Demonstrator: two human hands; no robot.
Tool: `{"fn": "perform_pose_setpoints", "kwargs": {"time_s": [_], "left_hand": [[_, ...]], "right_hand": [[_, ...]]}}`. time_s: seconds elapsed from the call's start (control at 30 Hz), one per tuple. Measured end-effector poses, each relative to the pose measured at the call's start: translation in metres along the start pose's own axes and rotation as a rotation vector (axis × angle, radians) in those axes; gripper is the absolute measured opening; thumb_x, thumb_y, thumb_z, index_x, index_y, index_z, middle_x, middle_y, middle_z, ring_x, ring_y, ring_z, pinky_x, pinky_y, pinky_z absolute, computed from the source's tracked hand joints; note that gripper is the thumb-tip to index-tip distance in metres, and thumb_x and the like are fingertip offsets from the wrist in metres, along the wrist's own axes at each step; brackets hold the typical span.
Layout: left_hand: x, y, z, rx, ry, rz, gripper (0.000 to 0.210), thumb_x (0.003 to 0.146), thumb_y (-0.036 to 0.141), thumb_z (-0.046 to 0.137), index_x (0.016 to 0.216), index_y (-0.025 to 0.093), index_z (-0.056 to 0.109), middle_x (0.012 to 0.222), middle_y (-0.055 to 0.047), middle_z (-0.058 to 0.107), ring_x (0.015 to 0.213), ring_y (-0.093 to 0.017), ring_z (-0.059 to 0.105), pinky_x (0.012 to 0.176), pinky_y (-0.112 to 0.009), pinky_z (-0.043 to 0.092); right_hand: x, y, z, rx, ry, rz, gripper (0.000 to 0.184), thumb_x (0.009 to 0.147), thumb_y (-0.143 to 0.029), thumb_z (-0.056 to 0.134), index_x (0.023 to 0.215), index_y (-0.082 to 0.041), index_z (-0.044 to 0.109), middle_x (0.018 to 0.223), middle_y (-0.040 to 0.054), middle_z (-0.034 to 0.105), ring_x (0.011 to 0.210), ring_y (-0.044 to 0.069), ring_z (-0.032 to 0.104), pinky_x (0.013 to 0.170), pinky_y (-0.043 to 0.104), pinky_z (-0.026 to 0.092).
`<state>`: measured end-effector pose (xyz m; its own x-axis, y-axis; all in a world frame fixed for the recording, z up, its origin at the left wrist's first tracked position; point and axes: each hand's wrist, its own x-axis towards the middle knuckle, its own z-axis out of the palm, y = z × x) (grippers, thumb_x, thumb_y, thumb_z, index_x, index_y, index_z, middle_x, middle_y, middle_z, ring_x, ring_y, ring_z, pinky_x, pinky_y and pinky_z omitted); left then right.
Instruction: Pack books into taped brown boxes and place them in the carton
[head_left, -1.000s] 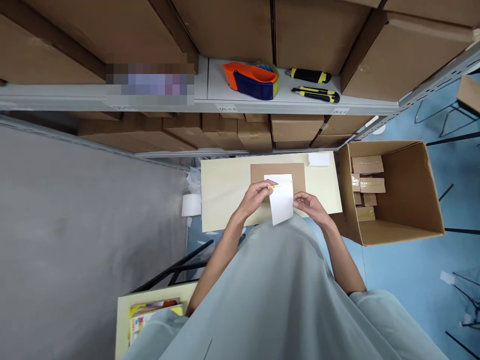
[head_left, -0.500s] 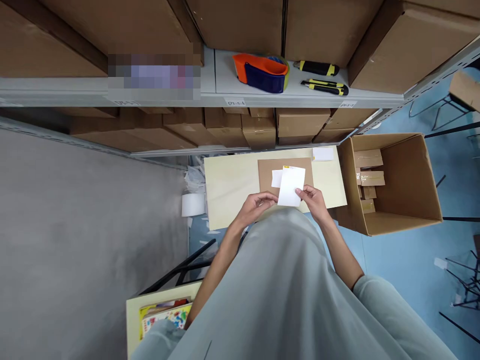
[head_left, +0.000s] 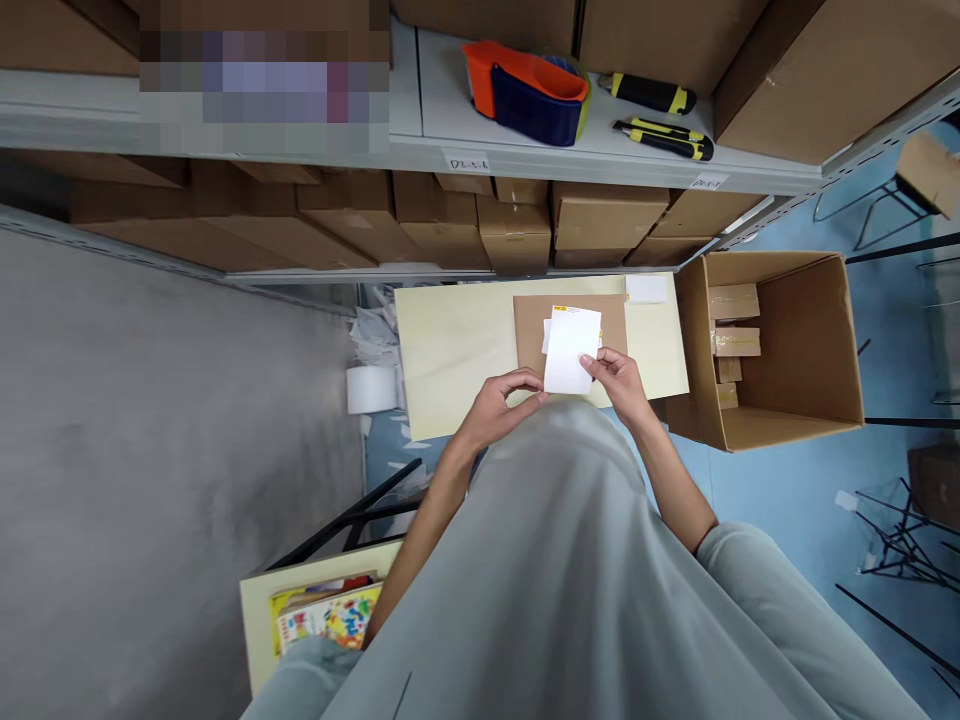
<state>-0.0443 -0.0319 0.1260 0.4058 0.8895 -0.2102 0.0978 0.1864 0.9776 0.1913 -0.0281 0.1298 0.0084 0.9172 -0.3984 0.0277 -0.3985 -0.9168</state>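
My right hand (head_left: 616, 382) pinches a white card or label sheet (head_left: 570, 350) by its right edge, thumb on top. A small yellow mark shows on the sheet's top left. At the sheet's lower left corner is my left hand (head_left: 510, 402), fingers curved and thumb apart from them; its fingertips are at the edge, and I cannot tell whether they touch. Under the sheet lies a flat brown cardboard piece (head_left: 529, 315) on the pale yellow table (head_left: 457, 350). Another white paper (head_left: 546, 333) is mostly covered by the sheet.
Right of the table stands an open carton (head_left: 802, 340) holding several small boxes. A white label stack (head_left: 646, 289) lies at the table's back right. On the shelf above are a tape dispenser (head_left: 536, 100) and two box cutters (head_left: 652, 95). A white roll (head_left: 371, 389) stands left.
The sheet has shifted slightly left with my right hand, covering more of the paper beneath. My left hand stays by its lower left corner. The whole view has tilted downward a little.
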Motion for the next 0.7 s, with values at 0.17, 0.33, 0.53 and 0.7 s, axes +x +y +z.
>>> {"fn": "perform_pose_setpoints", "kwargs": {"time_s": [0.17, 0.33, 0.53, 0.7], "left_hand": [[0.002, -0.001, 0.003, 0.02, 0.009, -0.005, 0.037, 0.091, 0.059, 0.074, 0.086, 0.022, 0.074, 0.093, -0.008, 0.076, 0.091, -0.024, 0.071, 0.089, -0.039, 0.057], [0.007, -0.001, 0.01, 0.026, 0.024, 0.001, 0.035, 0.091, 0.057, 0.075, 0.085, 0.023, 0.074, 0.092, -0.007, 0.076, 0.089, -0.023, 0.071, 0.088, -0.038, 0.058], [0.015, 0.0, 0.019, 0.043, 0.02, 0.005, 0.027, 0.091, 0.049, 0.075, 0.084, 0.023, 0.072, 0.092, -0.006, 0.076, 0.09, -0.023, 0.072, 0.09, -0.037, 0.058], [0.023, 0.006, 0.03, 0.081, 0.046, 0.002, 0.019, 0.092, 0.041, 0.072, 0.086, 0.023, 0.074, 0.093, -0.005, 0.076, 0.093, -0.022, 0.072, 0.094, -0.037, 0.058]], "right_hand": [[-0.001, -0.002, -0.004, -0.001, 0.009, 0.01, 0.062, 0.073, -0.084, 0.083, 0.073, -0.026, 0.062, 0.076, 0.0001, 0.06, 0.075, 0.018, 0.054, 0.073, 0.034, 0.049], [0.0, -0.002, -0.013, 0.005, 0.005, 0.006, 0.056, 0.078, -0.079, 0.082, 0.077, -0.026, 0.066, 0.079, 0.0009, 0.064, 0.08, 0.02, 0.059, 0.075, 0.035, 0.052], [0.01, 0.017, -0.019, 0.012, 0.004, 0.045, 0.055, 0.079, -0.078, 0.081, 0.085, -0.024, 0.07, 0.084, 0.0021, 0.067, 0.08, 0.02, 0.062, 0.077, 0.035, 0.053], [0.008, 0.024, -0.024, -0.254, 0.108, -0.085, 0.046, 0.082, -0.062, 0.084, 0.109, -0.026, 0.075, 0.117, 0.0083, 0.071, 0.093, 0.022, 0.065, 0.089, 0.04, 0.056]]}}
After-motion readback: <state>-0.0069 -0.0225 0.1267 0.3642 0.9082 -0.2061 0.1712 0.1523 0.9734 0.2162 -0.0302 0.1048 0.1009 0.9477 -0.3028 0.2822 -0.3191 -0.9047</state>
